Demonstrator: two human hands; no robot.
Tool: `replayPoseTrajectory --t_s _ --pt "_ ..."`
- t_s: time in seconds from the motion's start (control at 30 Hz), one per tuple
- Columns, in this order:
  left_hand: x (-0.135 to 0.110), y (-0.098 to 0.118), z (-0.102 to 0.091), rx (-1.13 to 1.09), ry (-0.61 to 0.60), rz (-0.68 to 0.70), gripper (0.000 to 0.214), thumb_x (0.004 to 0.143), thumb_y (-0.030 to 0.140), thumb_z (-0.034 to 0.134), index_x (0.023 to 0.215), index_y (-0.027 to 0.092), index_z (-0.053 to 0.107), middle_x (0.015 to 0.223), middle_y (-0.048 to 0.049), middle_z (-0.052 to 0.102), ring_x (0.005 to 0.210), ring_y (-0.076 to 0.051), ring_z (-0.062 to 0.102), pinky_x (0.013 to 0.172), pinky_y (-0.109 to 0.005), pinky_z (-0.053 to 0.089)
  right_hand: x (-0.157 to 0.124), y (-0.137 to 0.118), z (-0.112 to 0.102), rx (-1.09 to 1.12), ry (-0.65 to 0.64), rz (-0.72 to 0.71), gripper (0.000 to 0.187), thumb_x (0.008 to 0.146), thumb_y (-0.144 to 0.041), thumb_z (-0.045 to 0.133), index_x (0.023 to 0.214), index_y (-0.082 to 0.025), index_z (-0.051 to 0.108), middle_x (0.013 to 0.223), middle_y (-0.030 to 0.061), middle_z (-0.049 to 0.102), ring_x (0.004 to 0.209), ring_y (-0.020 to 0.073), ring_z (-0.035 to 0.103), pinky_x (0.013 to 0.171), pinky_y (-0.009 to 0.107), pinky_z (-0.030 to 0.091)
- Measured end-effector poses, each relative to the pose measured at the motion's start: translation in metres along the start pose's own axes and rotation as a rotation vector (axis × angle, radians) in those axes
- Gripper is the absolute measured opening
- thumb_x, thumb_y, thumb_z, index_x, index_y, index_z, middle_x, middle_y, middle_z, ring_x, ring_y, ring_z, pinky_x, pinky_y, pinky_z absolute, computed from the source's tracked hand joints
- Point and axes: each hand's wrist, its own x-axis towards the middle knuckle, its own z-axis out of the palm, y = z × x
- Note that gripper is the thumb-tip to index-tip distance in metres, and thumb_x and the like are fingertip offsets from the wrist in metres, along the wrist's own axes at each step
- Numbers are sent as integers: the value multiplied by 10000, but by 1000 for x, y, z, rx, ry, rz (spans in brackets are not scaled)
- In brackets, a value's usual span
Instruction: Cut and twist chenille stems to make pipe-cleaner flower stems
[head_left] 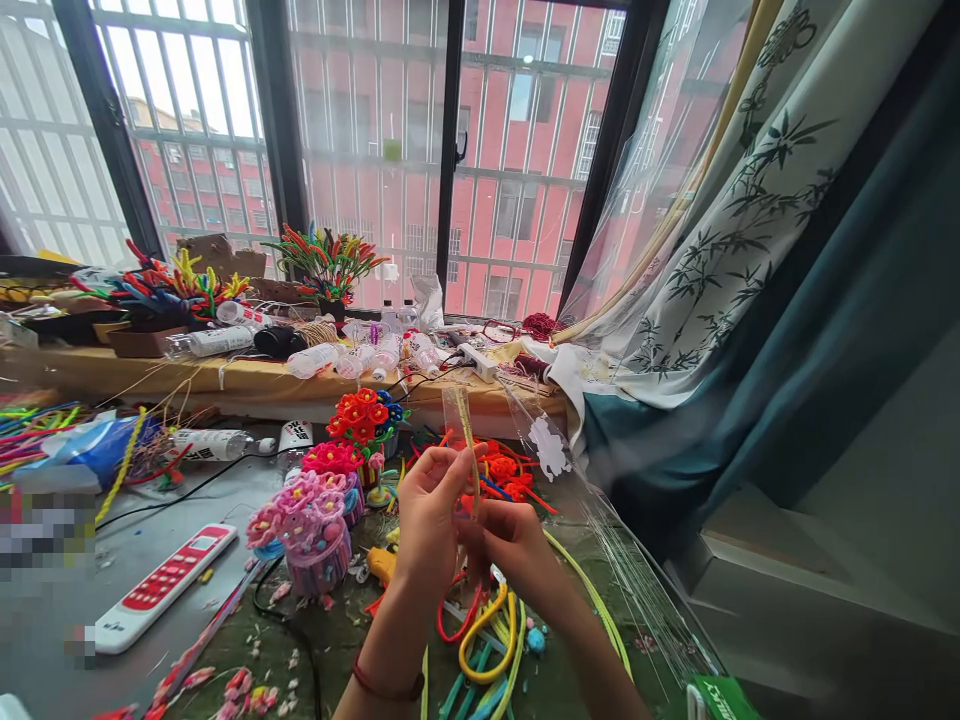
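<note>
Pinching a yellowish pipe cleaner [466, 422] in your closed left hand [435, 500]; right hand [516, 545] at four o'clock, curled, hold unclear.

1. A dark-framed window [448, 190] is spanning the far side, with metal bars [540, 67] standing outside the glass
2. A pink building [487, 110] is rising beyond, and daylight is entering through the panes
3. A white curtain [720, 260] with bamboo print and a teal curtain [817, 330] are hanging at right
4. A windowsill [255, 380] is running behind the table [150, 540]
5. A pale ledge [810, 600] is sitting in shadow, lower right
</note>
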Motion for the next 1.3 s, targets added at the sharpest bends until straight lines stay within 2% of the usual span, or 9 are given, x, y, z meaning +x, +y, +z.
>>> replayPoseTrajectory --t_s 0.17,0.33,0.47,0.67,0.87,1.03,1.17,1.3 --pt "2 0 1 -110 -2 -90 256 623 227 829 647 162 583 774 -25 713 774 -118 659 629 -154 475 0 -3 -3 30 -7 -2 438 735 -556 699 656 -142 579 451 -21 569 367 107 541 365 196 407" --pt "0 0 2 -85 18 -47 231 647 244 819 663 156 607 801 -8 699 846 -128 673 718 -168 475 0 -4 -1 28 4 -13 452 741 -566 687 601 -162 541 431 -28 552 341 99 510 341 196 375" --pt "-1 -2 2 -43 23 11 220 664 269 811 685 162 620 688 20 667 820 -125 664 721 -174 462 -1 -3 0 -5 36 -17 462 744 -555 690 563 -178 493 429 -37 539 350 94 502 346 193 356" --pt "-1 -3 -2 54 7 89 185 707 250 780 695 163 617 724 17 679 732 -88 610 712 -175 451 -2 -2 -3 -87 33 -34 465 730 -591 681 598 -174 523 460 -23 567 393 108 523 404 215 396" --pt "-2 1 0 85 18 126 189 672 262 798 677 164 636 722 14 678 713 -102 609 679 -187 451 0 3 -8 -135 39 -29 462 671 -583 735 596 -173 537 466 -20 576 407 123 542 423 230 408" --pt "-3 2 -1 122 2 120 193 677 289 796 693 171 644 746 -4 707 734 -116 619 696 -201 455 -1 0 -8 -30 -41 9 431 645 -550 772 639 -165 577 504 -18 602 446 132 575 467 240 455" --pt "-5 3 -1 140 6 109 215 674 307 796 679 176 625 692 9 685 693 -118 619 657 -204 445 -4 -5 -15 1 -172 30 396 695 -517 754 747 -138 650 572 -4 613 525 127 586 533 239 463" --pt "-7 7 2 137 15 96 239 647 313 806 650 174 611 623 22 651 638 -112 596 600 -198 431 -7 -11 -27 -60 -323 15 484 817 -582 597 846 -111 703 603 15 600 553 120 567 556 238 437"
